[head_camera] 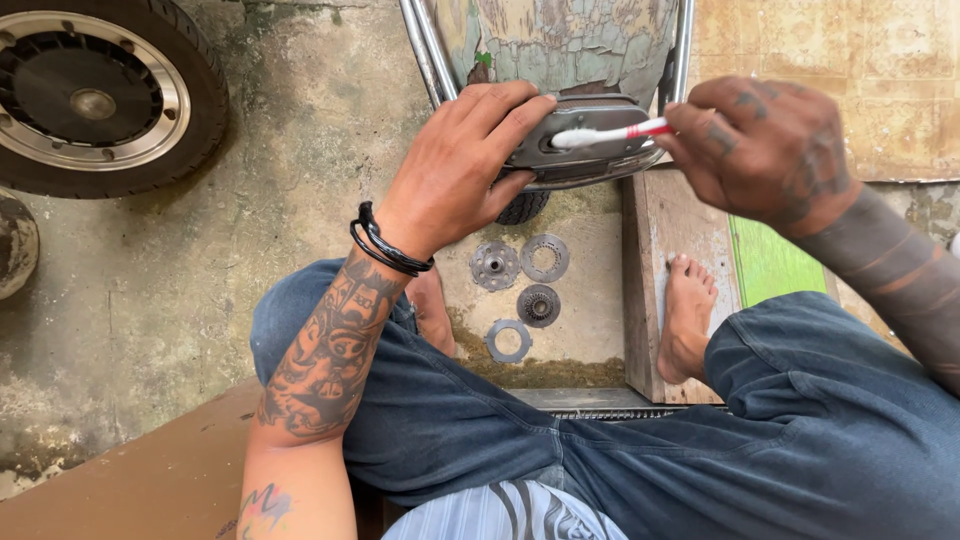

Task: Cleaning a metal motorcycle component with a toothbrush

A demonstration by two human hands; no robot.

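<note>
My left hand (465,160) grips the edge of a grey metal cover (575,158) at the bottom of an old scooter body with flaking green paint (560,40). My right hand (765,145) holds a red and white toothbrush (610,133), its white head lying on the cover's top near my left fingertips. Both forearms are tattooed, and black bands circle my left wrist.
Several round metal discs (520,285) lie on the concrete between my knees. A small tyre (522,207) shows under the cover. A wheel with a silver rim (95,100) lies at top left. My bare foot (688,315) rests on a wooden board (645,290); a green strip (768,260) lies beside it.
</note>
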